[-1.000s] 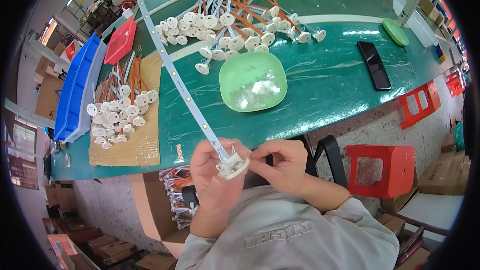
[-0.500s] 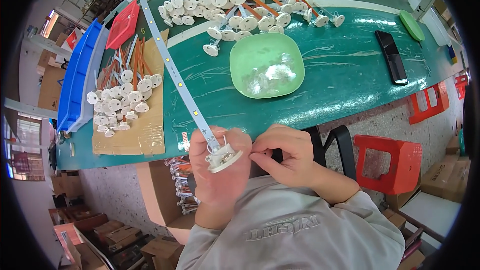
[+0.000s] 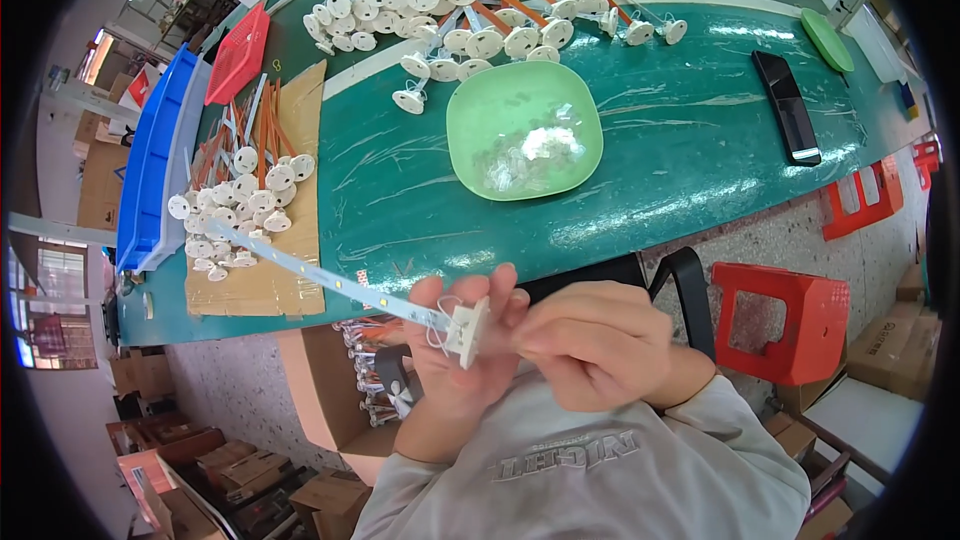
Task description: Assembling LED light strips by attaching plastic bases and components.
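Observation:
My left hand, at the near edge of the table, holds an LED light strip by its white round end cap. The strip points left over the cardboard, and thin white wires loop at the cap. Just right of the cap is my right hand, its fingertips pinched together beside the cap's flat face. Whatever is between those fingertips is hidden. Beyond my hands a green plastic bowl contains small clear pieces.
Capped strips lie piled at the back and on a cardboard sheet at left. Beside it are a blue bin and a red basket. A black phone lies right. Red stools and an open carton stand below.
The strip has swung from pointing away to pointing left, turning the cap's face toward my right hand. My right hand has moved slightly right and down, fingers still pinched.

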Demonstrator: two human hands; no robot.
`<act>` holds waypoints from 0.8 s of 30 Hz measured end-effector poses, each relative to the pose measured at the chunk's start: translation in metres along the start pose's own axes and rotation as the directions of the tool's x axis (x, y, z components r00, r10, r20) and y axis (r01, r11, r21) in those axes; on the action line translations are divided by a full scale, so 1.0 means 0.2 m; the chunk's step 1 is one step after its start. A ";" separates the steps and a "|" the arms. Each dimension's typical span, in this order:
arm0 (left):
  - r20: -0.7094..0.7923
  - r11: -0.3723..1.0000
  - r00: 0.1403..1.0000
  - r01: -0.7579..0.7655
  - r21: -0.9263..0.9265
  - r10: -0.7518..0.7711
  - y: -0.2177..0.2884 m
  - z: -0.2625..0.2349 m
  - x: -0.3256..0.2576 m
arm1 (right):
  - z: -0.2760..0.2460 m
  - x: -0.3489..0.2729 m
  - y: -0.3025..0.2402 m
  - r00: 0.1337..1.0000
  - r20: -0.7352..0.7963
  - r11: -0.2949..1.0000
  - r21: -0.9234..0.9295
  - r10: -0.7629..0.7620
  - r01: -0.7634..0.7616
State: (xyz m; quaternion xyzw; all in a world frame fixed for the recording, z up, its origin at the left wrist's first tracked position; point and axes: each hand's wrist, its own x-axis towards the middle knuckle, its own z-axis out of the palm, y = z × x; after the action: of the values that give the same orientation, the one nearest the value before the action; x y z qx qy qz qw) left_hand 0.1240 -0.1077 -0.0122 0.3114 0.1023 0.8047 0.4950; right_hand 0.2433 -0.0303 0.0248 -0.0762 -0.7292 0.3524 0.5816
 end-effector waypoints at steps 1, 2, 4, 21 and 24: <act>0.043 0.999 0.999 -0.016 0.031 0.014 -0.01 0.00 0.00 | 0.02 -0.01 0.02 1.000 -0.021 1.000 0.008 -0.013 0.013; 0.042 0.999 0.999 -0.015 0.033 0.014 -0.01 0.00 0.00 | 0.02 -0.02 0.03 0.999 -0.029 1.000 -0.010 -0.027 0.027; 0.091 1.000 0.996 -0.013 0.018 0.011 -0.02 -0.02 0.01 | 0.03 -0.03 0.04 0.999 -0.035 0.999 -0.011 -0.035 0.035; 0.048 0.997 0.998 -0.031 0.076 0.027 -0.05 -0.06 -0.04 | 0.04 -0.07 0.04 0.987 -0.045 0.976 0.160 0.153 -0.144; 0.047 0.997 0.999 -0.017 0.070 0.014 -0.05 -0.07 -0.04 | 0.04 -0.07 0.04 0.986 -0.039 0.977 0.148 0.161 -0.154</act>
State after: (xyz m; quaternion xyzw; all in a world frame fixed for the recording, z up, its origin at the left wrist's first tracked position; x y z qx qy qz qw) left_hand 0.1258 -0.1079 -0.0303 0.3478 0.1166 0.7971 0.4797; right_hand 0.2390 -0.0350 0.0078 -0.1002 -0.6784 0.4474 0.5741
